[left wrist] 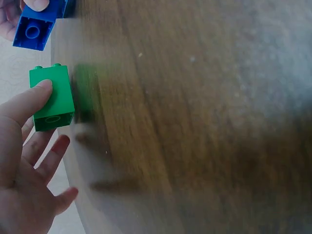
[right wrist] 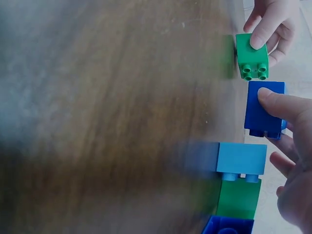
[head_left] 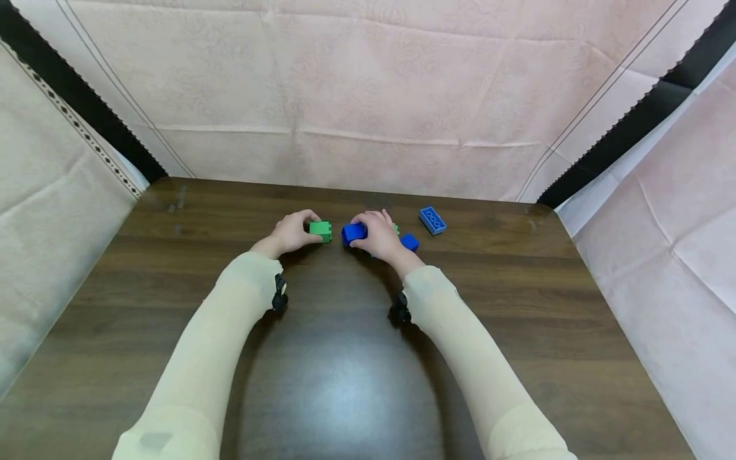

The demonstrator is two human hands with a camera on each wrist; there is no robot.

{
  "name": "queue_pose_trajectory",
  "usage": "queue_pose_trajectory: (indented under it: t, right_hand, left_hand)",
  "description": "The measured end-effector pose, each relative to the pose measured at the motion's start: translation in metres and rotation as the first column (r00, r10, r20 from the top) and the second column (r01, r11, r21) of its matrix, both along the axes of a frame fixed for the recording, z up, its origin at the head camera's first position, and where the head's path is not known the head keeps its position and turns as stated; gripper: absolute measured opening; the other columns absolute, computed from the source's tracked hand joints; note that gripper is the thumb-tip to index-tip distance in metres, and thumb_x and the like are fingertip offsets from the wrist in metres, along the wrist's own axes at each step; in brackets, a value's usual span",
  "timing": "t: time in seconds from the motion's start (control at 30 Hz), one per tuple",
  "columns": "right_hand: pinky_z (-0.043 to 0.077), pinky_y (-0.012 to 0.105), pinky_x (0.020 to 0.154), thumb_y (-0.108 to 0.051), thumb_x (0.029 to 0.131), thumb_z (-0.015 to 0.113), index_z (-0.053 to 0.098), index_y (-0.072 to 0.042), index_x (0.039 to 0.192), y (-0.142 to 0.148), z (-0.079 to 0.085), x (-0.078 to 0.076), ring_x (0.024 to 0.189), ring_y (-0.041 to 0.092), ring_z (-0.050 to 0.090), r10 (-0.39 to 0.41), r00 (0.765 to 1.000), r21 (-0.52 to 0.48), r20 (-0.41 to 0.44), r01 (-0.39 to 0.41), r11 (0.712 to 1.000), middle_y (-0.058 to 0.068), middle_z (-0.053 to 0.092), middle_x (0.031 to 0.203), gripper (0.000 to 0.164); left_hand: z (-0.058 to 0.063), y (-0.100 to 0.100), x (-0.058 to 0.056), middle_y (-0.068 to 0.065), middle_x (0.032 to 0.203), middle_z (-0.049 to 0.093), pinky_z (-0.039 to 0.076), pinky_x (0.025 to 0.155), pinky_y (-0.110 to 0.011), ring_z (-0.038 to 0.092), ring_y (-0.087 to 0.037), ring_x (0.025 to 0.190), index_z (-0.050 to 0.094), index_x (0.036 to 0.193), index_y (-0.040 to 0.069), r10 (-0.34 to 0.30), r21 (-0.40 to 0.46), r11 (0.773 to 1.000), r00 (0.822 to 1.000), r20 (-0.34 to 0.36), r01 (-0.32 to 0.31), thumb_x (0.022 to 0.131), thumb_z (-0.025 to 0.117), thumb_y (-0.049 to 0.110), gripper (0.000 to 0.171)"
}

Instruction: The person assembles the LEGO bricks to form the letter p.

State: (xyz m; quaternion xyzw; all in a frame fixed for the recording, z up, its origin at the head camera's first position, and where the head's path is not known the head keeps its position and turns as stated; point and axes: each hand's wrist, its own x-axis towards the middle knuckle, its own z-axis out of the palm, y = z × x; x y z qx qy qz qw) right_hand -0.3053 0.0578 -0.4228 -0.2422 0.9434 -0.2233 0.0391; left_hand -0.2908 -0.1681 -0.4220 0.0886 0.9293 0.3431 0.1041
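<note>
My left hand [head_left: 292,233] pinches a green toy building brick [head_left: 320,231] between thumb and fingers, a little above the wooden table. Its studs point toward my right hand [head_left: 381,236]. That hand grips a dark blue brick [head_left: 352,234], thumb on the near face. In the left wrist view, the hollow underside of this blue brick [left wrist: 32,30] faces the green brick [left wrist: 52,95]. A gap separates the two bricks. In the right wrist view, a light blue brick [right wrist: 241,158] stands near my right fingers, which partly hide the bricks behind them in the head view.
Beside the right hand, another green brick [right wrist: 239,199] and a dark blue brick [right wrist: 226,225] stand near the light blue one. A blue brick [head_left: 432,220] lies farther right, studs up. The table [head_left: 339,332] ends at a pale cloth wall [head_left: 368,153].
</note>
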Motion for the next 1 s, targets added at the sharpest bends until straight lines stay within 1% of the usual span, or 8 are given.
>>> queue_pose_trajectory:
  t: [0.13,0.23,0.37,0.47,0.57,0.7,0.83,1.0]
  right_hand:
    - [0.009,0.045,0.118,-0.026,0.084,0.07,0.057,-0.013,0.12,0.002,0.005,0.004,0.126,0.027,0.046,-0.003,0.999,-0.071,0.032,0.005,0.997,0.008,0.059,0.127,0.041]
    - [0.024,0.048,0.113,-0.025,0.085,0.069,0.056,-0.014,0.121,0.005,0.008,0.008,0.124,0.029,0.046,-0.015,0.996,-0.142,0.083,0.027,0.99,0.009,0.057,0.128,0.04]
    - [0.04,0.05,0.101,-0.024,0.086,0.068,0.054,-0.017,0.123,0.009,0.01,0.013,0.122,0.031,0.045,-0.044,0.988,-0.237,0.149,0.079,0.968,0.01,0.05,0.129,0.041]
    - [0.043,0.05,0.1,-0.023,0.086,0.068,0.053,-0.019,0.123,0.011,0.01,0.015,0.119,0.031,0.047,-0.055,0.985,-0.288,0.165,0.101,0.952,0.009,0.048,0.127,0.04]
    - [0.043,0.05,0.099,-0.021,0.085,0.069,0.054,-0.018,0.121,0.014,0.011,0.017,0.118,0.032,0.048,-0.057,0.983,-0.325,0.172,0.111,0.939,0.01,0.047,0.125,0.039]
    - [0.044,0.05,0.099,-0.018,0.085,0.069,0.054,-0.016,0.12,0.018,0.012,0.019,0.118,0.034,0.048,-0.048,0.982,-0.351,0.182,0.11,0.93,0.011,0.047,0.123,0.038]
    - [0.044,0.05,0.099,-0.014,0.085,0.068,0.055,-0.014,0.119,0.021,0.014,0.021,0.12,0.035,0.048,-0.046,0.981,-0.372,0.186,0.114,0.921,0.012,0.046,0.122,0.037]
    - [0.043,0.051,0.099,-0.011,0.084,0.068,0.054,-0.013,0.121,0.027,0.016,0.026,0.122,0.036,0.046,-0.04,0.981,-0.39,0.189,0.112,0.914,0.012,0.045,0.127,0.039]
  left_hand:
    - [0.001,-0.002,0.001,-0.019,0.12,0.054,0.041,0.097,-0.046,0.05,-0.03,0.107,0.048,0.124,0.003,-0.009,0.046,0.999,1.0,0.0,0.009,0.087,0.065,0.021,0.044]
    - [0.002,-0.003,0.003,-0.02,0.12,0.053,0.043,0.095,-0.044,0.05,-0.03,0.106,0.046,0.126,0.001,-0.014,0.071,0.997,1.0,0.001,0.014,0.088,0.064,0.02,0.046]
    - [0.003,-0.004,0.007,-0.021,0.126,0.051,0.043,0.094,-0.045,0.05,-0.031,0.108,0.042,0.132,0.001,-0.033,0.085,0.996,0.999,-0.009,0.034,0.09,0.062,0.019,0.05]
    - [0.005,-0.005,0.009,-0.021,0.127,0.052,0.043,0.094,-0.044,0.051,-0.031,0.109,0.044,0.133,0.002,-0.051,0.082,0.995,0.999,-0.011,0.052,0.09,0.06,0.017,0.049]
    - [0.006,-0.005,0.01,-0.02,0.124,0.054,0.044,0.093,-0.043,0.052,-0.03,0.108,0.047,0.129,0.001,-0.057,0.079,0.995,0.998,0.001,0.057,0.089,0.061,0.016,0.045]
    - [0.006,-0.002,0.012,-0.02,0.12,0.053,0.044,0.094,-0.043,0.052,-0.031,0.107,0.047,0.125,-0.001,-0.059,0.087,0.995,0.998,0.02,0.057,0.087,0.062,0.015,0.044]
    - [0.006,0.001,0.014,-0.022,0.122,0.052,0.043,0.097,-0.045,0.051,-0.032,0.111,0.045,0.125,-0.002,-0.066,0.097,0.993,0.997,0.04,0.062,0.087,0.062,0.015,0.044]
    - [0.005,0.006,0.02,-0.021,0.124,0.053,0.04,0.1,-0.047,0.051,-0.033,0.116,0.045,0.124,0.0,-0.077,0.11,0.991,0.996,0.05,0.071,0.087,0.064,0.016,0.044]
